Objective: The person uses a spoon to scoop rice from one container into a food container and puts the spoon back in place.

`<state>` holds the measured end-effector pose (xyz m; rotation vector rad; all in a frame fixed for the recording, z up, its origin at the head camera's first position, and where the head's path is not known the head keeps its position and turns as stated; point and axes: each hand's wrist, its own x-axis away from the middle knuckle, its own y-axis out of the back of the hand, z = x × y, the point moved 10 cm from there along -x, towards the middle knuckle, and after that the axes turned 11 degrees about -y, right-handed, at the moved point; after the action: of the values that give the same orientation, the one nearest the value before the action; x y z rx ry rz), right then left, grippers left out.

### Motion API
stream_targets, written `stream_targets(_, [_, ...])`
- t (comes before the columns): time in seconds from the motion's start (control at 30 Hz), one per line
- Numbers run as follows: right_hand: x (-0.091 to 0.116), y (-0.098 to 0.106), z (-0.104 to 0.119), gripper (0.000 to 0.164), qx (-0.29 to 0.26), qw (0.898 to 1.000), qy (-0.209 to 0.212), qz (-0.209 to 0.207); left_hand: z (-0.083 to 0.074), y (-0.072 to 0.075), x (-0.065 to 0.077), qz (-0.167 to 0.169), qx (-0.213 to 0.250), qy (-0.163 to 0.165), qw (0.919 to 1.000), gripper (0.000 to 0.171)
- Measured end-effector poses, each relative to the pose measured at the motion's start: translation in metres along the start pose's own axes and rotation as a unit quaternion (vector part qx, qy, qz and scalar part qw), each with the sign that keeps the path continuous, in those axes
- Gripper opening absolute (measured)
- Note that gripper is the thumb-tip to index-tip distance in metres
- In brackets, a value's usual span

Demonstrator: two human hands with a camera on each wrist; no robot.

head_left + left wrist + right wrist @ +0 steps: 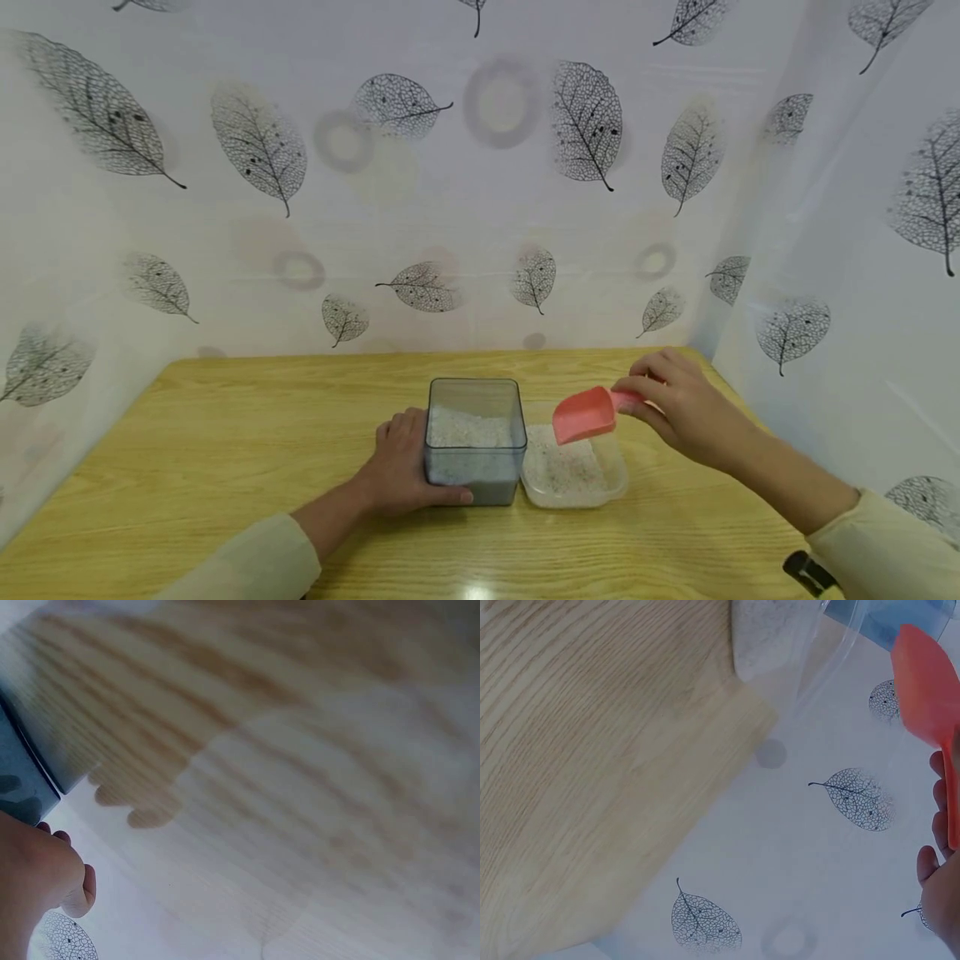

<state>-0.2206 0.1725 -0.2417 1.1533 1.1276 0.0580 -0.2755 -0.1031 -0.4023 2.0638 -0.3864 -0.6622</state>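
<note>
A square grey see-through container, part filled with white grains, stands upright on the table. My left hand holds it at its left side, with the thumb along the front face; the left wrist view has this hand at its lower left edge. In my right hand is a pink scoop, pinched by its handle. The scoop is tilted over a low clear tub, which has white grains in it too. In the right wrist view, fingers wrap the handle of the scoop.
The wooden table has its far edge close to a pale curtain printed with leaves. More of this curtain hangs along both sides. The tub stands against the container's right side. A dark object shows by the right sleeve.
</note>
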Motion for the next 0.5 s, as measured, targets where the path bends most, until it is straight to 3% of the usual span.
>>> stream_targets(0.23, [-0.018,0.009,-0.002,0.049,0.017,0.999,-0.03,-0.042,0.001,-0.001,-0.001,0.0,0.0,0.001,1.0,0.112])
stream_targets(0.4, [-0.036,0.007,0.006,0.055,0.02,0.998,-0.054,-0.041,0.001,-0.002,-0.001,0.003,0.004,0.004,1.0,0.112])
stream_targets(0.5, [-0.045,0.0,0.016,0.055,0.012,0.998,-0.046,-0.034,0.001,-0.002,0.0,0.005,0.004,0.006,1.0,0.111])
